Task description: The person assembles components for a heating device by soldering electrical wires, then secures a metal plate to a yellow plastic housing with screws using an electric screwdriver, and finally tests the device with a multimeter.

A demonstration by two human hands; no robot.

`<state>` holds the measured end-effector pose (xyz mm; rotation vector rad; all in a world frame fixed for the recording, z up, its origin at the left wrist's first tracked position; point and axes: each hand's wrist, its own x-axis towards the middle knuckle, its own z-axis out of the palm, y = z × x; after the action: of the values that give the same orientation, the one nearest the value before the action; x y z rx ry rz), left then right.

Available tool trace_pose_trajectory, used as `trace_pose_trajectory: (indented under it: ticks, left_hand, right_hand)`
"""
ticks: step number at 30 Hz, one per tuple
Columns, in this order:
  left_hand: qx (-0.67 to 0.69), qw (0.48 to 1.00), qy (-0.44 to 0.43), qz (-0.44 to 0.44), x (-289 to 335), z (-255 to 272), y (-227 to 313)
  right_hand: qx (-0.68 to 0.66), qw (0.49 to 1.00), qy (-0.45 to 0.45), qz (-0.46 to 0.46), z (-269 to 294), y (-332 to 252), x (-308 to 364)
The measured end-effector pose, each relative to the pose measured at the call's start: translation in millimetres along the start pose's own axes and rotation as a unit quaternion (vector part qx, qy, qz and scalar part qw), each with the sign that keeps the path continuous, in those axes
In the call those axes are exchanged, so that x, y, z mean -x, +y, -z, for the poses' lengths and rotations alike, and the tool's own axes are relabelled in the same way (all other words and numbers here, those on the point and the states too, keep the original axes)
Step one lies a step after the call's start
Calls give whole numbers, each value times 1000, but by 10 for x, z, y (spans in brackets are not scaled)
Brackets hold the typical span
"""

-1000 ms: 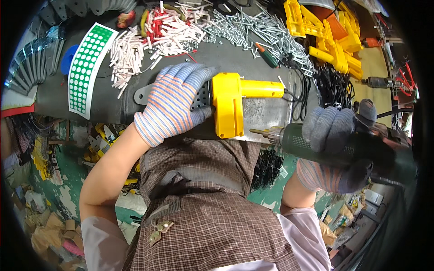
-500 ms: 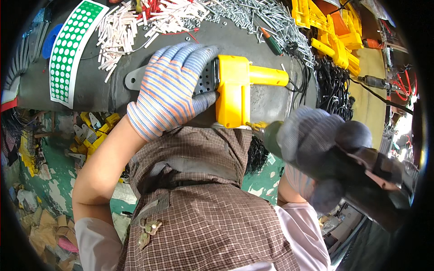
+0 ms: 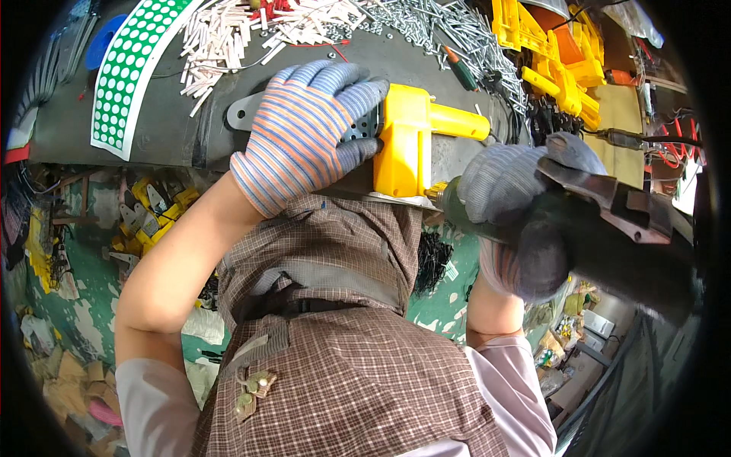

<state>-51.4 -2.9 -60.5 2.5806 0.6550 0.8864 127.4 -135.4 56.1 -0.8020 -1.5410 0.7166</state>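
My left hand (image 3: 301, 137), in a striped knit glove, closes round the left side of a yellow plastic housing (image 3: 402, 145) with a stubby handle pointing right. From under that hand sticks out a flat grey metal blade with a hole (image 3: 242, 115); dark perforated metal shows between thumb and fingers. My right hand (image 3: 502, 186), gloved too, wraps round a dark power screwdriver (image 3: 609, 244). Its tip end meets the lower right corner of the housing; the exact contact is hard to see.
Along the bench's far side lie white sticks (image 3: 217, 46), loose screws (image 3: 457, 46) and a green-handled screwdriver (image 3: 460, 70). A sheet of round white stickers (image 3: 133, 76) lies at left. Yellow housings (image 3: 560, 68) and black cables (image 3: 554, 122) are piled at right.
The power screwdriver and my right hand have swung up a little, and the hand is less blurred. My left hand and the housing appear slightly farther right and higher.
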Motion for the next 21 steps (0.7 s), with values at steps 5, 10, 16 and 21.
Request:
trace_pose_trajectory:
  ticks: [5, 10, 16, 21]
  left_hand:
    - [7, 1000, 10, -19, -5, -26, 14]
    - [10, 1000, 3, -3, 5, -36, 0]
    - [26, 999, -20, 26, 13, -10, 10]
    - [24, 1000, -8, 18, 15, 8, 13]
  right_hand:
    - [3, 996, -88, 10, 12, -228, -240]
    - [64, 997, -3, -53, -374, -139, -225]
    - [18, 995, -94, -23, -262, 159, 25]
    - [-14, 995, -86, -39, -289, -59, -171]
